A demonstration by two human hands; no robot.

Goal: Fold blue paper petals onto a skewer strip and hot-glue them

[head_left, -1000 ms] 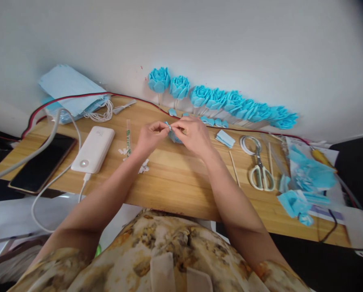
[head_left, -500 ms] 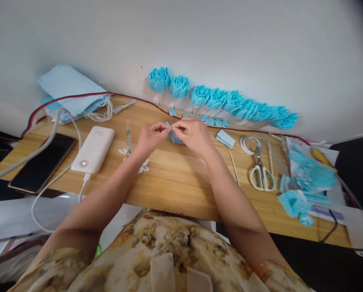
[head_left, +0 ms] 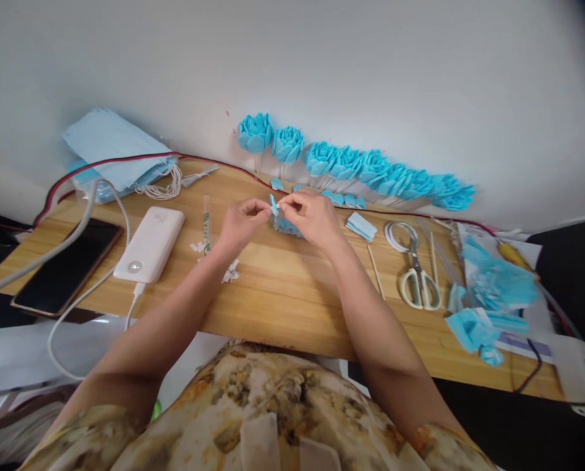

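Note:
My left hand (head_left: 243, 226) is closed in a pinch on a small blue fabric petal (head_left: 273, 205), held just above the tabletop. Thumb and forefinger of my right hand (head_left: 312, 217) meet at the petal's right side, pinching a tiny white piece (head_left: 279, 206) whose exact form is too small to tell. Below and between the hands lie more blue pieces (head_left: 287, 226), partly covered by my right hand. Several cut blue petals (head_left: 339, 197) rest in a row just beyond it.
Finished blue fabric flowers (head_left: 346, 162) on sticks lean along the wall. Scissors (head_left: 420, 288), a wire coil (head_left: 398, 237) and a folded blue stack (head_left: 361, 226) are right; blue scraps (head_left: 501, 284) lie farther over. Left are a power bank (head_left: 150, 245), phone (head_left: 69, 265), masks (head_left: 118, 147) and white snippets (head_left: 231, 271).
The petal between my fingertips now stands more upright and shows more of itself. My fingertips have drawn slightly apart, and a white bit shows at the right ones.

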